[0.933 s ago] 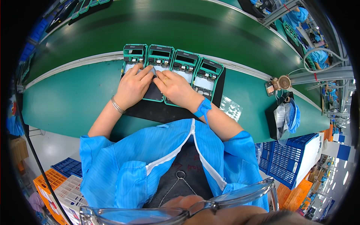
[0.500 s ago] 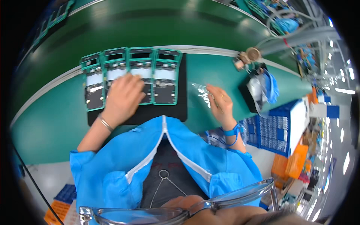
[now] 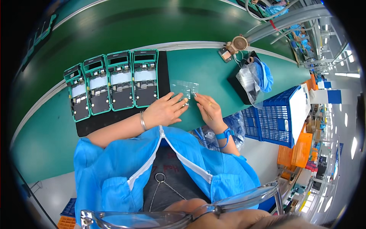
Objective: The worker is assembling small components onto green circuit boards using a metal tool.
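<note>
A clear plastic sheet (image 3: 185,87) with shiny strips lies over the green bench just beyond my hands. My right hand (image 3: 209,110) pinches the sheet's near right corner between thumb and forefinger; whatever small piece may be in that pinch is too small to name. Palm down, my left hand (image 3: 164,111) has its fingers spread, with the fingertips by the sheet's near left edge. To the left, several green-framed device housings (image 3: 145,91), fitted with dark boards and white panels, stand side by side on a black mat (image 3: 163,76).
At the right, a black box (image 3: 240,88) holds clear bags and a blue cloth (image 3: 264,76). Behind it are a tape roll and a brown round fixture (image 3: 239,43) by a grey pipe. A blue crate (image 3: 272,118) stands beyond the bench's right edge.
My left hand has left the housings and moved right to the plastic sheet. My right hand still pinches the sheet. The view has shifted, so the housings appear further left.
</note>
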### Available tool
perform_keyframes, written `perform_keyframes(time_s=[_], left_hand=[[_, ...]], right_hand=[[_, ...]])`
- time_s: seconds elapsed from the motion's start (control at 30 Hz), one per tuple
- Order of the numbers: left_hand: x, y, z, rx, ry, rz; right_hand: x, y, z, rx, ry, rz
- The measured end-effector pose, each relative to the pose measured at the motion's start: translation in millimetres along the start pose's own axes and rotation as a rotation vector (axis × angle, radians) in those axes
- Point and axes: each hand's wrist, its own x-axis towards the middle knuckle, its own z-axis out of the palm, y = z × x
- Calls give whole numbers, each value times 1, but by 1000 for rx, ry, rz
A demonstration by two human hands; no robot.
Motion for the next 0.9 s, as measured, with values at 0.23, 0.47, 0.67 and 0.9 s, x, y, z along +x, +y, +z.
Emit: perform_keyframes(time_s=[0.23, 0.47, 0.67, 0.9], left_hand=[[-2, 4, -6, -10, 1, -14], [-57, -22, -84, 92, 336, -128], [-194, -48, -156, 450, 317, -736], [-220, -49, -159, 454, 198, -798]], right_hand=[[23, 1, 0, -170, -42, -172], [107, -52, 39, 77, -68, -423], [162, -112, 121, 367, -152, -632], [203, -146, 208, 319, -134, -763]])
